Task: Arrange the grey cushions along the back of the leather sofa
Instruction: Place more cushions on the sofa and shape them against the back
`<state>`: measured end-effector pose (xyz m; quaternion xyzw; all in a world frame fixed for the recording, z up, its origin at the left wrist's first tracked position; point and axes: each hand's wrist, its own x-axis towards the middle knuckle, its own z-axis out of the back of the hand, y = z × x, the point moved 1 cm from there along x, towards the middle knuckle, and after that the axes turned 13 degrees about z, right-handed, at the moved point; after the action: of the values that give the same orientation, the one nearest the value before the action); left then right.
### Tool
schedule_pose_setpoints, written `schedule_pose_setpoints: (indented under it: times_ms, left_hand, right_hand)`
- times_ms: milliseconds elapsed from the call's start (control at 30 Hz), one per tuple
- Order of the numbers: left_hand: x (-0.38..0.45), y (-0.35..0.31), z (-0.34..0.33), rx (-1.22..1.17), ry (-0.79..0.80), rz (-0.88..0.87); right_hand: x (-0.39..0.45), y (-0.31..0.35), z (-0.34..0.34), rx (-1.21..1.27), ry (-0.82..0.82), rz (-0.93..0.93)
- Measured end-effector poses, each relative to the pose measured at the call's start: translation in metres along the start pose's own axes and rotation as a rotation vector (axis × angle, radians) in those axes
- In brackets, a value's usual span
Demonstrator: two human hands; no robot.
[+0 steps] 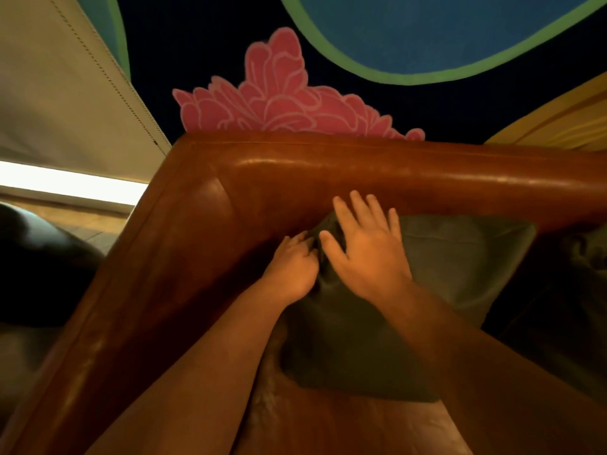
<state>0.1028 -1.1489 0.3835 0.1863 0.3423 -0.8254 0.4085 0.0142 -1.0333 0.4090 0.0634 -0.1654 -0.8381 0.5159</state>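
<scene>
A grey cushion [460, 267] leans against the back of the brown leather sofa [328, 169], in the sofa's left corner. My left hand [290, 267] grips the cushion's upper left corner with curled fingers. My right hand [364, 247] lies flat on the cushion's face with fingers spread and straight, pressing near that same corner. A second grey cushion [588, 257] shows partly at the right edge, also against the sofa back.
The sofa's left armrest [108, 307] runs toward me on the left. Behind the sofa lies a dark rug with a pink flower [279, 93] and a blue, green-rimmed shape [443, 31]. A pale upholstered piece [59, 93] stands at upper left.
</scene>
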Motion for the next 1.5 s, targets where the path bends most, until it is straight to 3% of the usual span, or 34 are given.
schedule_pose_setpoints:
  times_ms: [100,233,333,500,567,733,867,1000,1200,1400,1500]
  left_hand:
    - [0.002,0.010,0.005,-0.074,-0.015,0.022]
    - [0.012,0.013,0.016,-0.385,-0.072,0.128]
    - [0.019,0.013,0.020,-0.383,-0.076,0.143]
    - [0.018,0.017,0.027,-0.397,0.105,0.006]
    - [0.018,0.016,0.030,-0.318,0.116,-0.018]
    - [0.019,0.002,0.038,0.116,-0.100,0.045]
    - [0.017,0.006,0.032,0.186,-0.227,-0.041]
    - [0.015,0.022,0.021,-0.010,-0.354,-0.089]
    - [0.022,0.032,0.013,-0.359,-0.390,-0.049]
    - [0.024,0.040,0.021,-0.915,-0.183,0.173]
    - [0.021,0.039,0.023,-0.946,-0.146,0.198]
  right_hand:
    - [0.001,0.001,-0.010,-0.056,0.106,0.047]
    - [0.001,0.000,-0.011,-0.055,0.072,0.016]
    - [0.000,0.002,-0.011,-0.040,0.045,0.009]
    - [-0.004,0.004,-0.013,-0.016,0.005,0.020]
    - [-0.005,0.004,-0.015,0.008,-0.017,0.022]
    - [-0.006,0.005,-0.016,0.047,-0.059,0.024]
    - [-0.008,0.000,-0.014,0.078,-0.084,0.014]
    - [-0.007,-0.005,-0.013,0.075,-0.092,-0.016]
    - [-0.011,-0.008,-0.014,0.067,-0.115,-0.031]
    - [-0.020,-0.010,-0.011,0.071,-0.135,-0.028]
    - [-0.021,-0.007,-0.012,0.065,-0.122,-0.027]
